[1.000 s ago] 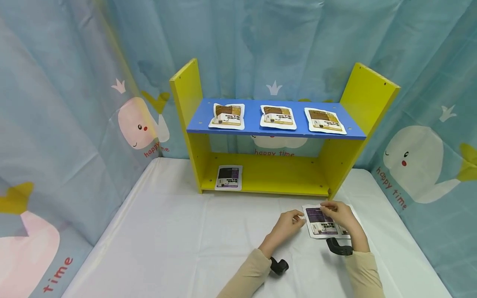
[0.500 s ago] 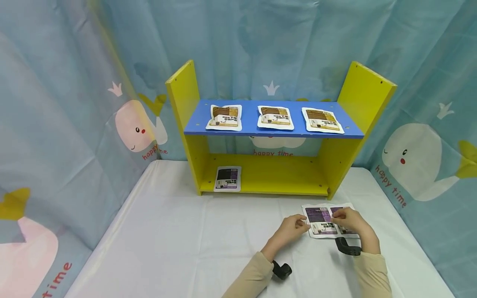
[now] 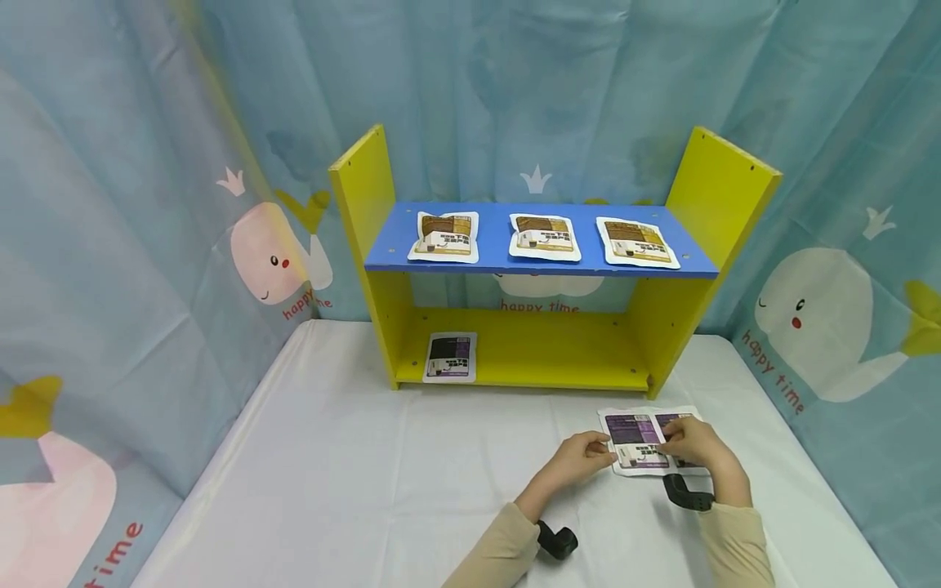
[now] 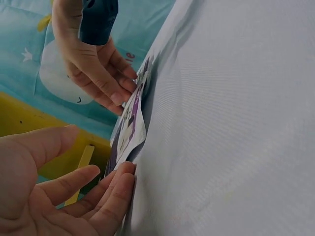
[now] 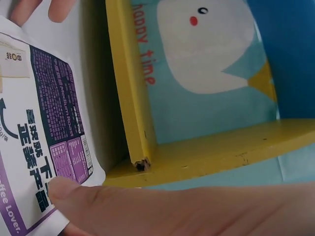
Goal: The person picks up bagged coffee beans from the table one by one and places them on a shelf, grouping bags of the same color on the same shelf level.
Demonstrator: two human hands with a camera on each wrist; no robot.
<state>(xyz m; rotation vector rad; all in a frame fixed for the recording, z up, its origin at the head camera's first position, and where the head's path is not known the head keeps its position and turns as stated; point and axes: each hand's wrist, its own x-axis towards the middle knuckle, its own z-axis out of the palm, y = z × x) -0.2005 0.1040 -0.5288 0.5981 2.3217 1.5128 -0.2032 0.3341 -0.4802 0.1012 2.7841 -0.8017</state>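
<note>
Two purple-and-white coffee packets lie side by side on the white cloth in front of the shelf's right end in the head view: a left packet and a partly covered right packet. My right hand pinches the left packet's right edge; its thumb lies on the printed face in the right wrist view. At the opposite edge is my left hand. Its fingertips touch the packet's edge close over the cloth, with the thumb held apart in the left wrist view.
A yellow shelf unit with a blue upper board stands behind the packets. Three brown coffee packets, one being the middle packet, lie on that board. One purple packet lies on the lower yellow board at left. Patterned curtains hang around.
My right hand has shifted right from above the left packet to its right edge, uncovering more of its face. My left hand has moved slightly right, up to the packet's left edge.
</note>
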